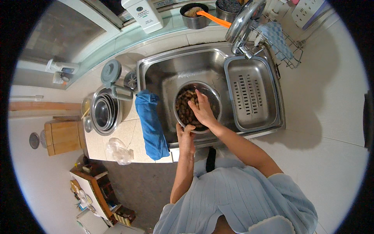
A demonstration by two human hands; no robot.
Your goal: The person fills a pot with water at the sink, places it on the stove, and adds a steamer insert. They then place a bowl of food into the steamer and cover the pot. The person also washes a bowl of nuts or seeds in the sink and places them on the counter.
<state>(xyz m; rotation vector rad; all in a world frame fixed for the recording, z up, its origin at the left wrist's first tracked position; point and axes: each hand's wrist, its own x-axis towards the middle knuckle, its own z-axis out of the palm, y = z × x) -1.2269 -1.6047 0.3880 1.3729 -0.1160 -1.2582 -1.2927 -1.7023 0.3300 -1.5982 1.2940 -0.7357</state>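
Note:
A round stainless-steel bowl (176, 108) stands in the large basin of a metal sink (159, 76). Many small brown pieces (184, 109) lie inside it, in what looks like water; their exact kind cannot be told. My left hand (186, 134) grips the bowl's near rim, thumb uppermost. Inside the bowl, my right hand (203, 111) is spread over the pieces, thumb and fingers apart, with nothing visibly grasped. Part of the contents is hidden beneath it.
Right of the bowl sits a slotted metal drain basket (248, 120), below a chrome faucet (242, 29). A folded blue cloth (152, 125) drapes along the sink's left edge. Farther left are nested metal bowls (117, 124), a lidded jug (111, 71) and a plastic bag (119, 150).

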